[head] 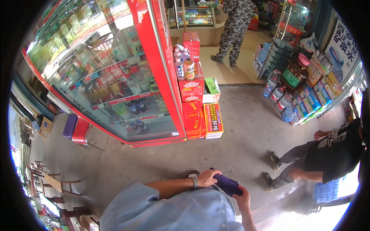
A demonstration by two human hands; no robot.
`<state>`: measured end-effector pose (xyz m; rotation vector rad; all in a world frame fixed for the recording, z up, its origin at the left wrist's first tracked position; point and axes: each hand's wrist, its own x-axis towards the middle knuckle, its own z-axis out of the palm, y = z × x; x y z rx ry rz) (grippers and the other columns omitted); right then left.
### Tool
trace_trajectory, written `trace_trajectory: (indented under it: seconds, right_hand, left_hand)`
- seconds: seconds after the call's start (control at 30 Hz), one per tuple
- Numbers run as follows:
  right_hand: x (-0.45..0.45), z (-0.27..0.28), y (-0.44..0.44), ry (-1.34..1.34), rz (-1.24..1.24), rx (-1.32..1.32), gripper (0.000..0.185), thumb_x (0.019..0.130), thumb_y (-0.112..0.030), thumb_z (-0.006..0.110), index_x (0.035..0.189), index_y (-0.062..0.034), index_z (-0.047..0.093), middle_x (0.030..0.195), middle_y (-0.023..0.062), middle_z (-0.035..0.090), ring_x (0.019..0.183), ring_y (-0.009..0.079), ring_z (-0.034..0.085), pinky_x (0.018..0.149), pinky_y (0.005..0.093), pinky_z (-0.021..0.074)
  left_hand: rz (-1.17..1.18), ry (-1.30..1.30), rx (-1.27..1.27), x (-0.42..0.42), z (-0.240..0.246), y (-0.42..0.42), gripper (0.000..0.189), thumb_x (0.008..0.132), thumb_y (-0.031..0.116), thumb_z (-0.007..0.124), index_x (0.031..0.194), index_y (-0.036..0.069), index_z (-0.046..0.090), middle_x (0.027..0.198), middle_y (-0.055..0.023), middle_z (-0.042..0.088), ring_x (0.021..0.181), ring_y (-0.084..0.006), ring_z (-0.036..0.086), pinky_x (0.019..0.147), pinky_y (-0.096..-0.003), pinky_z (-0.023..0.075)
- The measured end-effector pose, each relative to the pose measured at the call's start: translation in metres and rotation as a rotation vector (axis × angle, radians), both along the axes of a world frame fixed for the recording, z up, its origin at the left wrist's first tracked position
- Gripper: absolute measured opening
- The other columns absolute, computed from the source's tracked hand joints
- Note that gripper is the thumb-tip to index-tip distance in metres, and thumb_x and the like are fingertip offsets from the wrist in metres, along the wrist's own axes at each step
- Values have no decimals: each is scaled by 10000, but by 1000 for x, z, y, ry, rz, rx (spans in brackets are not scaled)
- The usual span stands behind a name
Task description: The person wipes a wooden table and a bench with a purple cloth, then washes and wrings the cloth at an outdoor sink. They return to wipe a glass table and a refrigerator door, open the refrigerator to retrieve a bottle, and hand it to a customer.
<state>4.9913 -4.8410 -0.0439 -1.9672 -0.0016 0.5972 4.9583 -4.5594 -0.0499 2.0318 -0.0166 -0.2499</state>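
Observation:
A folded dark purple cloth (227, 184) is stretched between my two hands in front of my light blue shirt (185, 210). My left hand (207, 178), with a metal-band wristwatch (193, 180) on its wrist, grips the upper left end of the cloth. The opposite, lower right end is pinched in my right hand (243, 197). My fingers hide parts of both ends.
A red-framed glass-door drinks fridge (179, 115) stands ahead to the left. Stacked drink cartons (193, 115) adjoin it. At right a person in dark clothes (332, 156) is near; another in camouflage (235, 31) stands by a counter. Water bottles (277, 93) line the right side.

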Motion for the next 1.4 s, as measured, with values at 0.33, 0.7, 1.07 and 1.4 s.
trace_trajectory:
  seconds: [0.33,0.7,1.07,1.4]
  right_hand:
    - [67,55,22,-595,149,-239,208,788,-121,728,976,-37,701,1059,174,654,955,347,630,847,401,499]
    - [100,135,-12,-259,-85,247,329,867,-225,722,1086,8,648,931,77,693,838,173,606,782,302,472]
    - [40,79,32,286,-433,1537,754,981,-652,335,1389,-35,481,1385,149,537,1264,316,515,1124,466,370]
    - [41,162,24,-65,-284,1239,886,924,-707,403,1488,-27,336,1430,174,486,1285,348,501,1114,475,379]
  left_hand:
    - [95,-211,283,65,73,34,248,812,274,736,908,50,689,867,-154,663,808,-297,657,704,-401,515]
    - [-68,-142,-160,148,156,31,333,940,332,663,994,10,597,799,-52,599,770,-129,556,700,-294,457]
    - [79,99,-317,152,102,-34,352,972,375,620,973,24,650,891,-12,632,828,-85,552,778,-259,461]
    - [228,901,-1128,91,10,-24,685,907,657,534,1212,44,501,1038,-176,644,990,-308,650,877,-460,539]
